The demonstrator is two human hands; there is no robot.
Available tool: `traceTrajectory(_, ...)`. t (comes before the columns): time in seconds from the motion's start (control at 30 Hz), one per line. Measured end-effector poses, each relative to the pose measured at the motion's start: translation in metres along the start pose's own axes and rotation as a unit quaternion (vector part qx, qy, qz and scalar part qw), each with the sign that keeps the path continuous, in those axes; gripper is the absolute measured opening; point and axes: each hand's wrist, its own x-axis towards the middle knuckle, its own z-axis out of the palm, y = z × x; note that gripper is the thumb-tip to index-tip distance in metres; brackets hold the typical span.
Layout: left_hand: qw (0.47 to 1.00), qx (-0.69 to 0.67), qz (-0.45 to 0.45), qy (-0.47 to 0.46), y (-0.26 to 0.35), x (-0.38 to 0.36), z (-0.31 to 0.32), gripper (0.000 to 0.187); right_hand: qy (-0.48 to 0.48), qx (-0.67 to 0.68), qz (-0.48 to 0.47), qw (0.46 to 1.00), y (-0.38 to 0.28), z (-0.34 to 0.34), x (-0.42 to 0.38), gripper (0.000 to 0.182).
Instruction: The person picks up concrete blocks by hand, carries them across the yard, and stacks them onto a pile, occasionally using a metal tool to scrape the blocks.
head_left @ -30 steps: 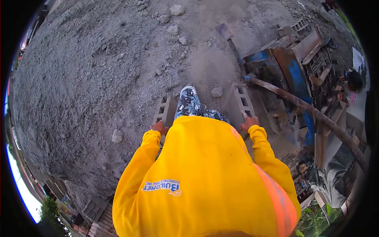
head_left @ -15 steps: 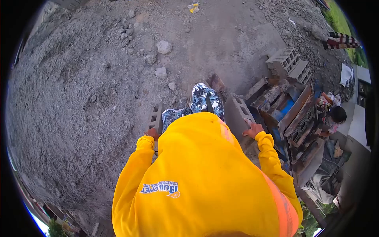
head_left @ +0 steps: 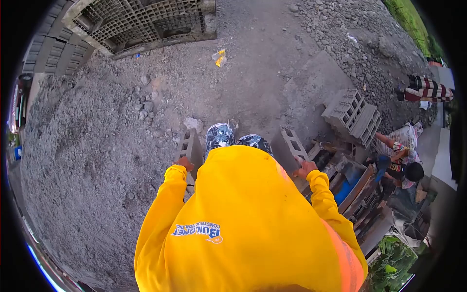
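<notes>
Both grips closed on hollow blocks

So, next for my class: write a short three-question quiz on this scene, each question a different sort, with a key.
1. True or false: the left hand is empty.
2. Choose one: the yellow scrap lies on A) the block stack, B) the ground, C) a sleeve.
3. Fill the gap: the logo on the yellow top reads "Buildnet ____, Inc."

Key:
1. False; it grips a hollow block.
2. B
3. Construction
</notes>
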Motion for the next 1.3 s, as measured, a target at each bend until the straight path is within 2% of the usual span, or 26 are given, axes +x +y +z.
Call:
traceTrajectory(0.2,0.997,0.046,0.038,0.041,0.099,0.062,-0.182,0.063,0.027,0.017,0.047,0.998,-0.041,-0.144,0.077,0.088)
traceTrajectory(0.3,0.996,0.045,0.059,0.05,0.162,0.097,-0.275,0.059,0.019,0.029,0.048,0.998,-0.042,-0.215,0.146,0.089)
traceTrajectory(0.37,0.997,0.024,0.061,0.035,0.205,0.14,-0.335,0.062,0.022,0.042,0.038,0.998,-0.038,-0.254,0.203,0.089)
traceTrajectory(0.43,0.997,0.022,0.068,0.027,0.248,0.186,-0.4,0.064,-0.008,0.083,0.085,0.993,-0.054,-0.313,0.236,0.084)
traceTrajectory(0.5,0.996,0.035,0.082,0.011,0.298,0.212,-0.452,0.064,0.037,0.074,0.075,0.994,-0.026,-0.317,0.305,0.075)
traceTrajectory(0.57,0.996,0.011,0.084,0.007,0.347,0.241,-0.498,0.066,0.032,0.061,0.052,0.996,0.004,-0.335,0.368,0.07)
traceTrajectory(0.67,0.995,0.024,0.092,-0.023,0.412,0.241,-0.591,0.068,0.022,0.139,0.046,0.989,0.002,-0.392,0.391,0.071)
traceTrajectory(0.77,0.995,0.022,0.091,0.031,0.472,0.255,-0.665,0.069,0.015,0.179,0.062,0.982,-0.011,-0.491,0.419,0.071)
traceTrajectory(0.9,0.994,-0.029,0.107,0.022,0.553,0.322,-0.749,0.068,0.008,0.173,0.059,0.983,-0.018,-0.632,0.509,0.073)
traceTrajectory(1.0,0.995,0.023,0.095,0.002,0.629,0.359,-0.829,0.065,0.005,0.158,0.042,0.987,-0.01,-0.737,0.595,0.074)
traceTrajectory(1.07,0.994,-0.041,0.088,0.047,0.676,0.395,-0.863,0.068,0.008,0.137,0.025,0.99,-0.003,-0.82,0.652,0.074)
traceTrajectory(1.13,0.992,0.028,0.049,0.112,0.73,0.416,-0.913,0.074,0.008,0.123,0.016,0.992,-0.002,-0.904,0.7,0.075)
traceTrajectory(1.17,0.993,0.019,0.084,0.082,0.748,0.407,-0.959,0.071,0.006,0.116,0.017,0.993,-0.003,-0.948,0.719,0.075)
traceTrajectory(1.2,0.993,0.05,0.073,0.076,0.767,0.415,-0.991,0.066,0.001,0.109,0.019,0.994,-0.007,-0.992,0.732,0.075)
traceTrajectory(1.3,0.997,-0.045,0.063,0.021,0.809,0.446,-1.077,0.066,-0.002,0.082,0.02,0.996,-0.019,-1.108,0.779,0.076)
